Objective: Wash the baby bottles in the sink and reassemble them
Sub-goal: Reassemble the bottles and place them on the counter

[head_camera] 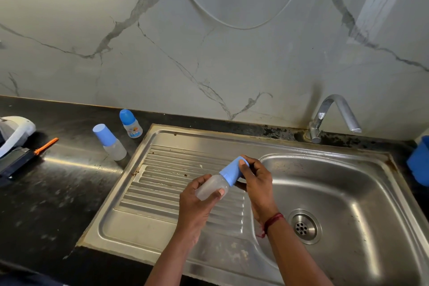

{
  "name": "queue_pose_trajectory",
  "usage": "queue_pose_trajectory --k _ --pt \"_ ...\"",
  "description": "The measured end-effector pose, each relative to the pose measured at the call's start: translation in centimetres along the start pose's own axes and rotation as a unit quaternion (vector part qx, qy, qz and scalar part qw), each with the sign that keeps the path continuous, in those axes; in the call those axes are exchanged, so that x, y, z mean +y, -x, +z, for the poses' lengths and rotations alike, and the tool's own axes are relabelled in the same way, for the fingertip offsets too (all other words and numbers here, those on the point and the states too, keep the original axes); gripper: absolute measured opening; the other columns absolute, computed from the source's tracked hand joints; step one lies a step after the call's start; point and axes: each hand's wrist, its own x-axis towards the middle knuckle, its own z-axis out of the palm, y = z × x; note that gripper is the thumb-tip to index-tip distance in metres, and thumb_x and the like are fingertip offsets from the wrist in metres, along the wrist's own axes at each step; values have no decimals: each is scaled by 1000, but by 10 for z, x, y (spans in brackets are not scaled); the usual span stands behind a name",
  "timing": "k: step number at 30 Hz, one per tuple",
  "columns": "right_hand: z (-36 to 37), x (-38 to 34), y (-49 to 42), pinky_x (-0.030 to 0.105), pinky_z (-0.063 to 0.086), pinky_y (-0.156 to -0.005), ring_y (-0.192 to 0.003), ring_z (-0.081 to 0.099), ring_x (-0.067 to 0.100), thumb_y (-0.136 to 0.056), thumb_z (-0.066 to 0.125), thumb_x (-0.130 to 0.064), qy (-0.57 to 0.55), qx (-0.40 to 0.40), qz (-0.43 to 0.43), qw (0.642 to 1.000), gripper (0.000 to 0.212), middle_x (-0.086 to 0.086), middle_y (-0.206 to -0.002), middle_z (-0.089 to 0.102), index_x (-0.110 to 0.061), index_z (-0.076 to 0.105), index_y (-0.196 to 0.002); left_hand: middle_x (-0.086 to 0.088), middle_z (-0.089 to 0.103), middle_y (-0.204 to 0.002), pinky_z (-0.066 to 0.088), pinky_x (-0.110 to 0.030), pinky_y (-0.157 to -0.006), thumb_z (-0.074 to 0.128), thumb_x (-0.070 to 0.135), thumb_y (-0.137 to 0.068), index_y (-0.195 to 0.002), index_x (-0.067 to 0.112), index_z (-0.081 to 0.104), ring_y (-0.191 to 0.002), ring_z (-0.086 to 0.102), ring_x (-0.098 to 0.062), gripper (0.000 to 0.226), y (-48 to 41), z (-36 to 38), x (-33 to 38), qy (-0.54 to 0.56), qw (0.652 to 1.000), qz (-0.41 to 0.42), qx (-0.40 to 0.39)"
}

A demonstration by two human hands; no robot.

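Two more baby bottles stand on the dark worktop (58, 193) left of the sink (232, 138), both capped in blue: a plain bottle (111, 144) nearer the drainboard (162, 183) and a printed bottle (132, 124) back by the marble wall. Further left lie an orange-handled tool (46, 145) and a white-and-dark object (14, 144), cut off at the edge so I can't tell what it is. A tap (334, 114) curves over the far corner of the basin (348, 193), the drain (304, 226) sits bare at its bottom, and a blue container (420, 162) is half cut off at the right. A white cable (232, 23) loops across the wall. Nothing stands between the hands and the basin.

The held bottle (212, 187) hangs above the drainboard, just beside the basin's lip. Its base is hidden in the left hand (197, 202), whose fingers curl round the clear body, thumb across the front. The right hand (257, 183), a red thread on its wrist, wraps fingers and thumb round the blue cap (232, 170), hiding the cap's far side. The bottle's long axis is tilted, base low to the left, cap pointing up and right toward the wall.
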Motion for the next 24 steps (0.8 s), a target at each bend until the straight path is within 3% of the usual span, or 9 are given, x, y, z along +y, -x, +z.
queue_pose_trajectory --k 2,5,8,12,14,20,24 --pt "-1 0 3 32 60 -74 -106 68 22 -96 61 -15 -21 -29 20 999 21 9 -119 67 -17 63 -117 7 71 -105 59 -30 -78 91 28 -57 -106 25 73 -96 68 -9 52 -4 -6 2 -20 1000 1 7" --pt "2 11 11 38 60 -79 -109 67 23 -89 71 -15 -33 -53 64 996 53 7 -129 60 -22 46 -135 6 72 -103 59 -32 -81 93 13 -62 -105 22 74 -97 68 -12 47 -6 -19 -1 -17 1000 -14 14" --pt "10 27 20 45 58 -84 -107 69 26 -85 75 -21 -66 -98 144 983 73 11 -127 64 -24 31 -144 2 74 -104 57 -28 -79 93 22 -55 -107 19 73 -98 69 -15 55 0 -31 -3 14 999 -40 29" --pt "37 43 39 51 56 -89 -105 69 30 -87 71 -29 -18 -213 185 959 54 11 -118 70 -18 48 -134 -3 73 -105 57 -26 -75 89 26 -55 -111 16 69 -97 70 -17 60 8 -48 -6 39 998 -35 43" --pt "50 48 46 50 57 -88 -101 69 30 -88 70 -31 -9 -230 188 955 45 13 -116 70 -17 55 -128 -5 73 -106 56 -26 -75 85 23 -57 -110 16 70 -98 70 -19 55 6 -59 -7 53 997 -43 47" --pt "75 53 46 39 59 -76 -98 71 25 -89 71 -20 35 -208 156 965 40 9 -114 71 -19 53 -125 -7 70 -107 50 -32 -73 70 32 -50 -104 12 70 -95 65 -21 57 -6 -93 -10 109 991 -67 50" --pt "106 59 46 29 57 -69 -94 71 17 -88 72 -14 87 -178 113 974 43 6 -116 66 -23 50 -123 0 67 -111 47 -35 -76 67 27 -70 -103 11 67 -100 59 -17 36 -27 -132 -2 111 987 -58 100"
